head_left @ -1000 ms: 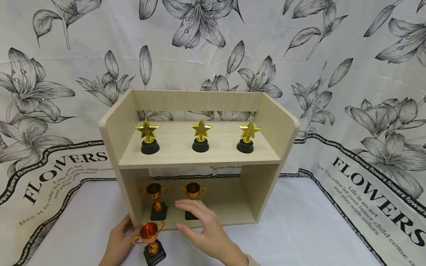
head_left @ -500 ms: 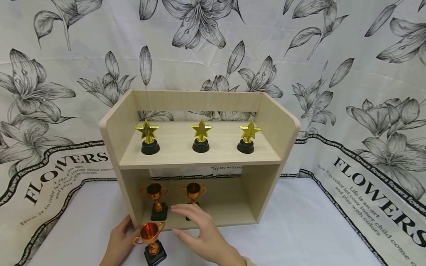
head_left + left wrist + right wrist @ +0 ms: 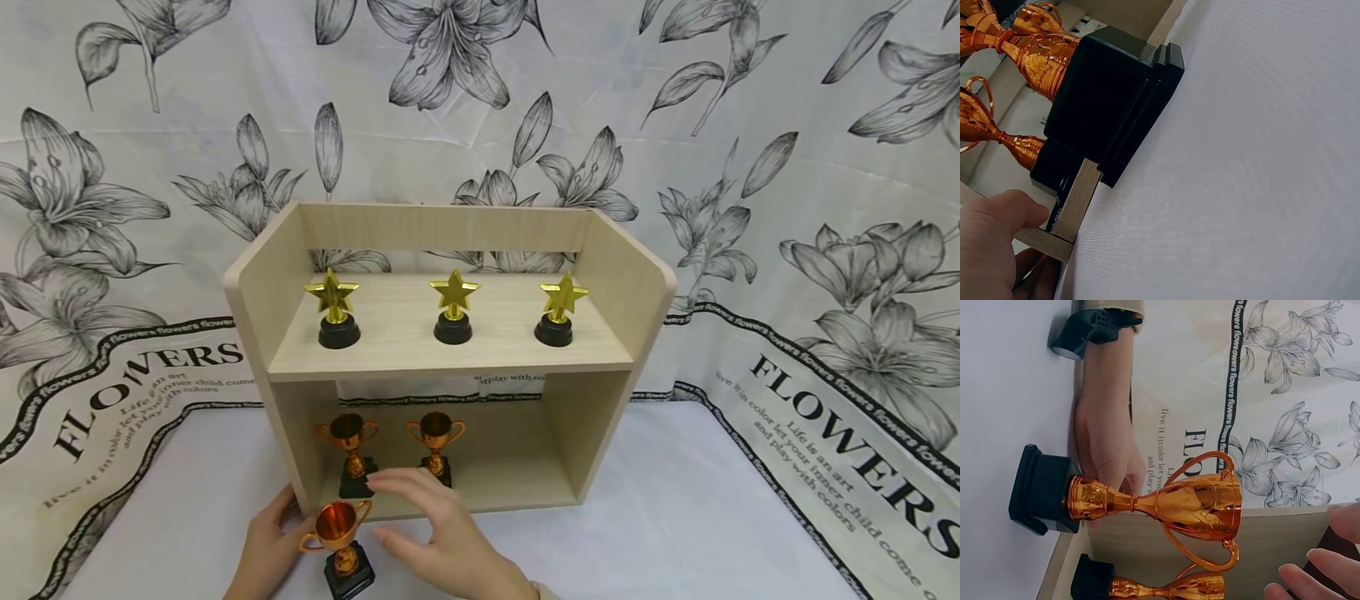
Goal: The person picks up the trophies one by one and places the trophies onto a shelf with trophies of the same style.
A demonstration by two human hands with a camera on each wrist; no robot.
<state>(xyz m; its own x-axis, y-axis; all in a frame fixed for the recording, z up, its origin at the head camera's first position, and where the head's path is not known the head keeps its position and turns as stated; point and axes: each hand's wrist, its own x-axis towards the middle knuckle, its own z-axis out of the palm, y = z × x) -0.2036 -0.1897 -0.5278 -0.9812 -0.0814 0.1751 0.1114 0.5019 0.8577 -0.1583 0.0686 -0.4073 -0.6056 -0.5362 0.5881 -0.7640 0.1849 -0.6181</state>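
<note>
A bronze-coloured trophy cup (image 3: 336, 527) with two handles and a black base stands upright on the white cloth, before the left front corner of a wooden shelf (image 3: 487, 367). My left hand (image 3: 272, 537) grips the bottom front corner of the shelf's left side panel, thumb (image 3: 1019, 209) inside and fingers outside. Right of the front cup, my right hand (image 3: 442, 529) hovers with fingers extended and apart, holding nothing. Two like cups stand inside the lower tier: a left cup (image 3: 352, 454) and a right cup (image 3: 436, 437), whose base my right hand partly covers.
On the upper tier stand three gold star trophies with round black bases: left star (image 3: 337, 308), middle star (image 3: 453, 304) and right star (image 3: 557, 308). A floral printed cloth (image 3: 480, 150) hangs behind the shelf. White cloth (image 3: 675, 508) covers the table.
My right hand has moved left toward the front cup, uncovering more of the right cup in the lower tier. The left hand and all trophies have stayed put.
</note>
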